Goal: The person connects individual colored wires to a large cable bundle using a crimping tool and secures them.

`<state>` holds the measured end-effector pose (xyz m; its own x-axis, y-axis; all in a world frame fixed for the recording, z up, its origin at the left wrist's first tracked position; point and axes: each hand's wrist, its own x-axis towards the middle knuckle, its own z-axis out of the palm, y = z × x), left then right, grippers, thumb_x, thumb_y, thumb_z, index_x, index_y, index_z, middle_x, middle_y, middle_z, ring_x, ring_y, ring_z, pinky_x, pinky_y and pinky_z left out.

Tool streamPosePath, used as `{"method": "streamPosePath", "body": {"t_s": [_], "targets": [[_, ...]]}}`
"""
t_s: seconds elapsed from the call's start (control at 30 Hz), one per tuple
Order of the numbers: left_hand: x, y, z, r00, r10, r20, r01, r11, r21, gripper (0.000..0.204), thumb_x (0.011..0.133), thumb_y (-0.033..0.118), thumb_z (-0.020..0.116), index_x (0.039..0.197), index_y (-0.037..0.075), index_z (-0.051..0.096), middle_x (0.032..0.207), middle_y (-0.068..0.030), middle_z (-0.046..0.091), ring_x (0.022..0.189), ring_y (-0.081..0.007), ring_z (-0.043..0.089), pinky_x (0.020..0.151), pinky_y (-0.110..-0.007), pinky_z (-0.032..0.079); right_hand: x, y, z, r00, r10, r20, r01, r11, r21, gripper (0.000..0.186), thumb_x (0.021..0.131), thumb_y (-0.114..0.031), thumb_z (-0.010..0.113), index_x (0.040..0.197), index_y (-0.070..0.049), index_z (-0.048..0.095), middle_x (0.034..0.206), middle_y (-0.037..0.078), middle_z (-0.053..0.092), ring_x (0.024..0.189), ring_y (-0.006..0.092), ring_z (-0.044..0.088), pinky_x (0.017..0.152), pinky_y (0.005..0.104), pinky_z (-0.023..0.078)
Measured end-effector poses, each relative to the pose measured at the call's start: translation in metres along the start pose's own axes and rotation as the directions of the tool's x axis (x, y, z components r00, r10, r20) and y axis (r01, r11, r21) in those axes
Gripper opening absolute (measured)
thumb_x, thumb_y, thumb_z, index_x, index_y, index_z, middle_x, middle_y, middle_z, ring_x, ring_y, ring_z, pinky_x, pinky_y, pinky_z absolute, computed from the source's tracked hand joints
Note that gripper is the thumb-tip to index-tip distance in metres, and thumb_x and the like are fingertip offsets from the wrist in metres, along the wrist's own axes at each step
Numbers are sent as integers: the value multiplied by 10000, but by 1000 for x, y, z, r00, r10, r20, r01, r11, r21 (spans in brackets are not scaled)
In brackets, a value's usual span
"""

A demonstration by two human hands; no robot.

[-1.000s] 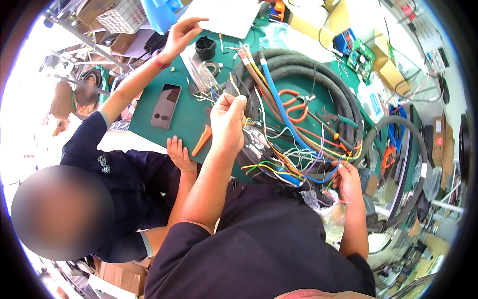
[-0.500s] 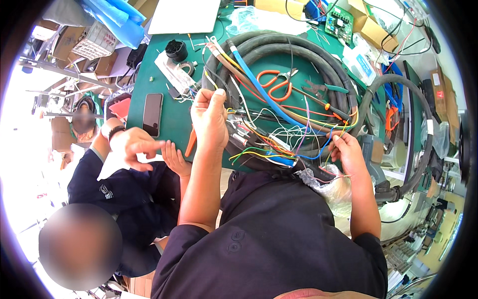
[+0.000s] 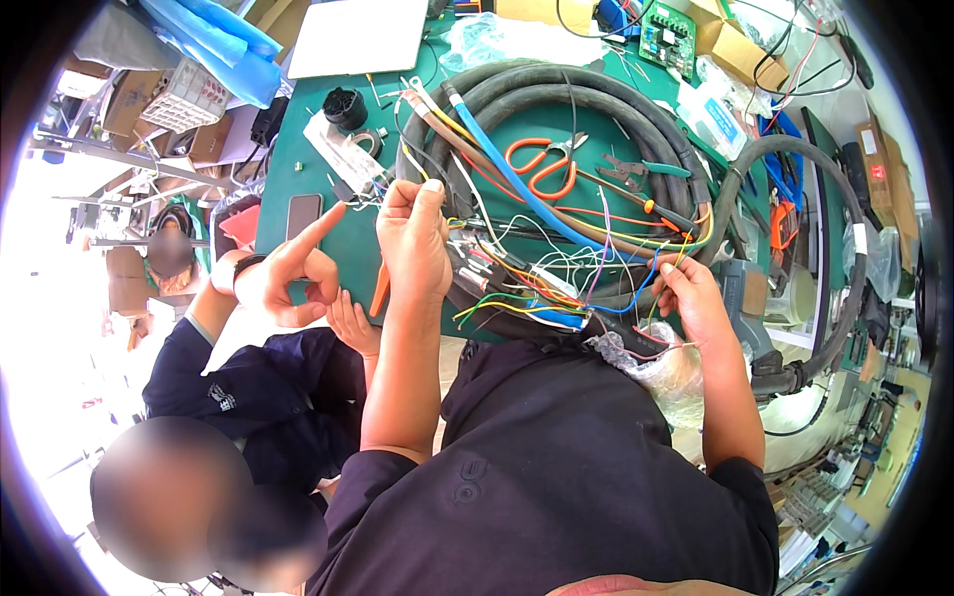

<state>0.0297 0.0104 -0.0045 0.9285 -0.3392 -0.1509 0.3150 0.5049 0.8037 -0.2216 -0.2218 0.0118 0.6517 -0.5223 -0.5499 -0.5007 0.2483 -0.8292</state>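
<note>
My left hand (image 3: 413, 238) is closed in a pinch on a thin yellow wire, its tip showing above the thumb. My right hand (image 3: 693, 301) pinches thin wires at the near right of the cable; a blue wire (image 3: 651, 288) runs to its fingertips. Between my hands lies a fan of loose coloured wires (image 3: 556, 263). They spread over a thick black cable (image 3: 497, 84) coiled on the green table (image 3: 328, 89). A thick blue wire (image 3: 517, 184) and a brown one cross the coil. Bubble wrap (image 3: 661, 377) covers part of the cable near my right forearm.
Orange-handled scissors (image 3: 542, 169) and pliers (image 3: 666, 171) lie inside the coil. At left a co-worker's hand (image 3: 283, 273) points over a phone (image 3: 303, 214). A black round connector (image 3: 344, 107), a circuit board (image 3: 668, 38) and a cardboard box (image 3: 735, 55) sit farther back.
The co-worker's pointing hand has turned and risen toward the far side, now partly covering the phone. My hands keep nearly the same places and grips.
</note>
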Motion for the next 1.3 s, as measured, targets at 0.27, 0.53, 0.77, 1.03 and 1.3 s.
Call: {"method": "streamPosePath", "body": {"t_s": [0.27,0.53,0.77,1.03,1.3], "targets": [[1,2,2,1000,8,-12,-8,1000,21,203,881,77,631,761,102,469,564,72,402,429,-6,296,404,-194,209,0,0,-1,1000,-4,5,4,1000,8,212,941,-209,549,1035,-31,615,752,32,610,588,79,539,533,221,457],[1,-1,-2,1000,-7,7,7,1000,8,191,878,68,631,771,115,480,582,54,414,442,-16,320,408,-183,237,0,1,1,1000,-9,-7,9,1000,20,185,957,-187,526,1039,-45,613,716,9,598,555,60,537,500,200,439],[1,-2,0,1000,-11,10,11,1000,5,183,879,67,632,765,115,497,579,55,420,443,-13,324,409,-182,240,0,1,1,1000,-17,-6,17,999,29,181,956,-187,529,1037,-47,609,718,13,600,554,64,537,499,201,438],[-2,0,6,999,5,34,-7,998,55,195,883,84,634,755,94,489,570,72,418,441,-1,300,406,-194,202,0,0,1,999,-31,8,31,999,14,196,951,-203,537,1032,-42,615,734,20,603,563,70,536,509,208,442],[-2,0,6,999,27,38,-31,994,105,204,894,36,597,734,103,490,560,55,387,450,-23,297,408,-191,222,-1,-4,2,999,-35,10,35,998,-50,229,954,-207,521,1053,-23,615,755,25,605,567,78,535,521,222,454]]}}
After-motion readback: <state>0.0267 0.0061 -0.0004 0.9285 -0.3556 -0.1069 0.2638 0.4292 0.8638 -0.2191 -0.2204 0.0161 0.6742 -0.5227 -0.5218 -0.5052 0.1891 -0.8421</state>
